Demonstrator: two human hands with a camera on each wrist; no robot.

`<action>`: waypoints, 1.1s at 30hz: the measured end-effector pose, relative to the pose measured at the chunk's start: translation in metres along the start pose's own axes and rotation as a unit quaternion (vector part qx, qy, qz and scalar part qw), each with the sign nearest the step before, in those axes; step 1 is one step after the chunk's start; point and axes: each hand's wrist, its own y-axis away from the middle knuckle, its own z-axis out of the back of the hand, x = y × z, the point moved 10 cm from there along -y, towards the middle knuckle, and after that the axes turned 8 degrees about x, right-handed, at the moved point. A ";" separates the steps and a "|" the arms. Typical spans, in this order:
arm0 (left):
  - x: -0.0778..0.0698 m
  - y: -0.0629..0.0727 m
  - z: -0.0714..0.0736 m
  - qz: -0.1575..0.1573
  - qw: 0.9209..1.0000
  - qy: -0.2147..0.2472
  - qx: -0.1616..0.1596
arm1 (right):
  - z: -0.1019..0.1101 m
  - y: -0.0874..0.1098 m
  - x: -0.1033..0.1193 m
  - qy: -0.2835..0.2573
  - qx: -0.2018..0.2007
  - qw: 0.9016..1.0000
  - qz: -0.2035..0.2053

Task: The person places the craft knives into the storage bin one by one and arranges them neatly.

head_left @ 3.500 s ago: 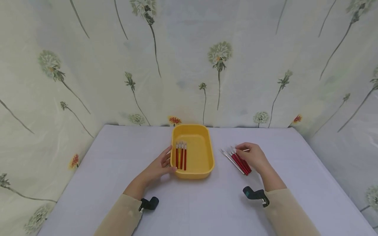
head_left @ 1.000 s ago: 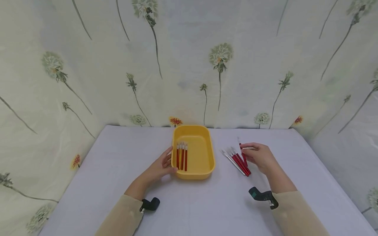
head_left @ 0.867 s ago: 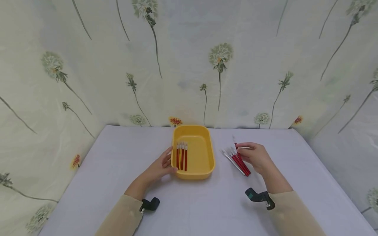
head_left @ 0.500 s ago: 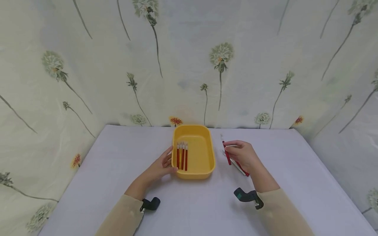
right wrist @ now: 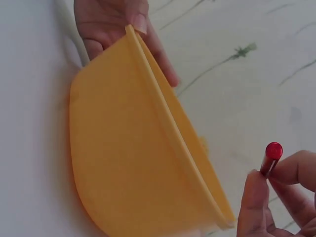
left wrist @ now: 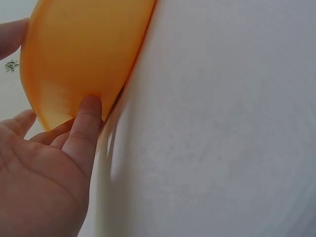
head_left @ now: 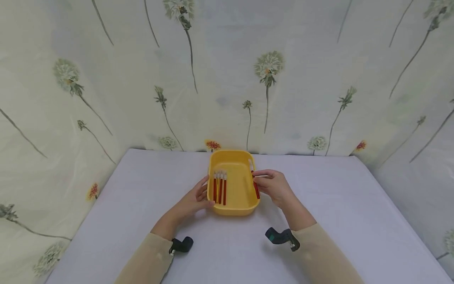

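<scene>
My left hand grips the left side of a yellow plastic tray, thumb over the rim near the front corner and fingers against the outer wall. In the left wrist view, fingertips press the tray wall. Several paintbrushes lie side by side along the tray's left, bristles away from me; most handles are red, one is yellow. My right hand pinches one red paintbrush at the tray's right rim, bristles pointing away. In the right wrist view the brush's handle end sits above rim height.
The tray stands on a white-covered table near its back edge. Behind it hangs a cloth backdrop printed with dandelions. The loose brushes seen earlier at the right are hidden behind my right hand and forearm.
My right hand has lifted a red paintbrush from the loose pile on the right and carried it left to the tray's right rim. My left hand has kept its hold.
</scene>
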 end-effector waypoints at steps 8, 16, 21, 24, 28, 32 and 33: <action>0.000 0.001 0.000 -0.001 1.000 -0.001 -0.002 | -0.029 -0.010 0.003 -0.023 0.000 1.000 -0.013; 0.000 0.000 0.000 0.004 1.000 0.001 -0.002 | -0.054 -0.018 0.006 0.002 -0.009 1.000 0.001; 0.000 -0.002 -0.001 -0.002 1.000 -0.005 0.004 | -0.066 -0.025 0.003 0.013 -0.011 1.000 0.015; -0.001 -0.002 -0.002 -0.005 1.000 -0.006 0.009 | -0.070 -0.029 -0.001 0.030 -0.014 0.999 0.017; -0.002 -0.002 -0.002 -0.009 1.000 -0.010 0.012 | -0.072 -0.034 -0.003 0.056 -0.017 0.998 0.015; -0.002 -0.001 -0.003 -0.009 1.000 -0.012 0.012 | -0.074 -0.038 -0.003 0.075 -0.013 0.997 0.013; -0.003 -0.001 -0.003 -0.007 1.000 -0.014 0.011 | -0.074 -0.039 -0.004 0.077 -0.013 0.997 0.010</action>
